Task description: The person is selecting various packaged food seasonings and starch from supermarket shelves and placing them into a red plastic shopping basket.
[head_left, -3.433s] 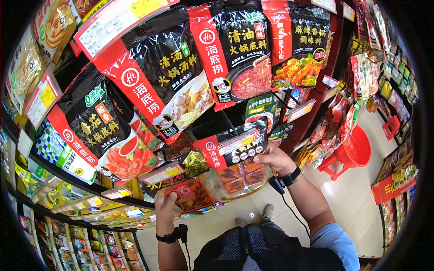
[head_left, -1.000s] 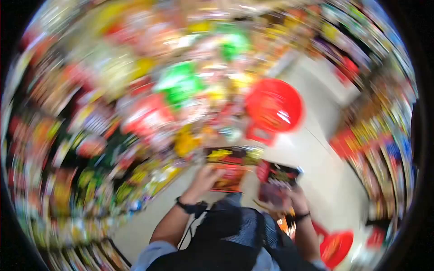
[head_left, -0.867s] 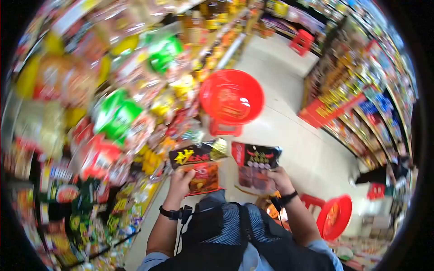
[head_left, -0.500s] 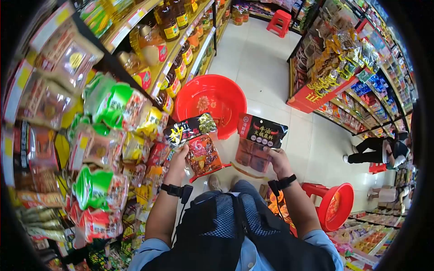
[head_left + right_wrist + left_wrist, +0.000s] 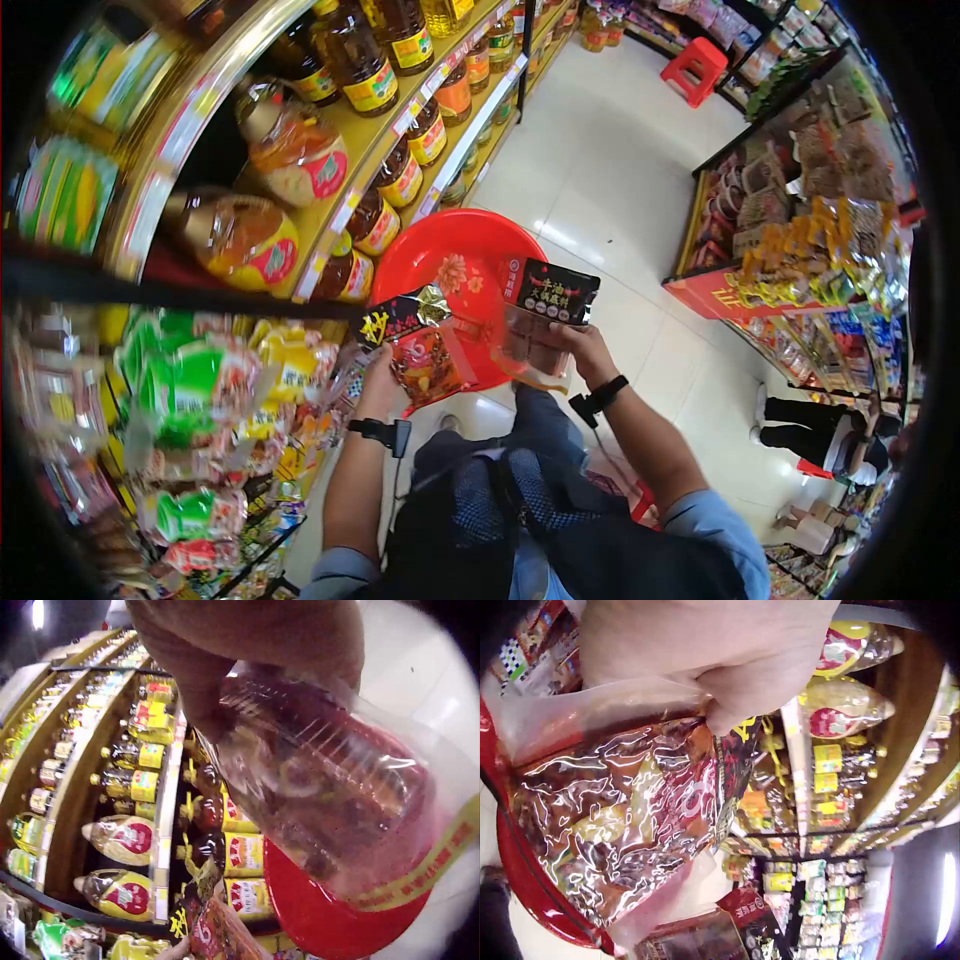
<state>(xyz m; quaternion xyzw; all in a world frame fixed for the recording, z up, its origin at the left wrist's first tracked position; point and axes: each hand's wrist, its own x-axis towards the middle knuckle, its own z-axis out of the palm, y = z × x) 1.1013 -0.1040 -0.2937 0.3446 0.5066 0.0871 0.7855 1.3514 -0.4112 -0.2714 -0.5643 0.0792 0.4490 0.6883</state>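
Observation:
My left hand [image 5: 376,380] grips the edge of a sauce-filled seasoning packet [image 5: 428,366], which has a black top with a yellow character. The left wrist view shows the thumb over that packet's edge and its glossy red-brown contents [image 5: 622,817]. My right hand [image 5: 592,352] pinches a hotpot base pouch [image 5: 545,335], black-topped with a clear lower part showing brown blocks. Side by side, both packs are held face up and overlap a large red plastic basin [image 5: 410,238] below them. In the right wrist view, the pouch's clear ribbed back [image 5: 315,772] faces the camera.
Shelves of oil bottles [image 5: 365,80] stand on the left, with hanging bagged goods [image 5: 190,385] nearer. A red stool [image 5: 695,70] is far down the tiled aisle [image 5: 610,190]. A snack display [image 5: 820,250] and a person in dark trousers [image 5: 800,425] are on the right.
The view has swung from the seasoning rack to the aisle. Both packs came away from the rack and were held apart; they now overlap the basin. Lately the oil shelves have come closer.

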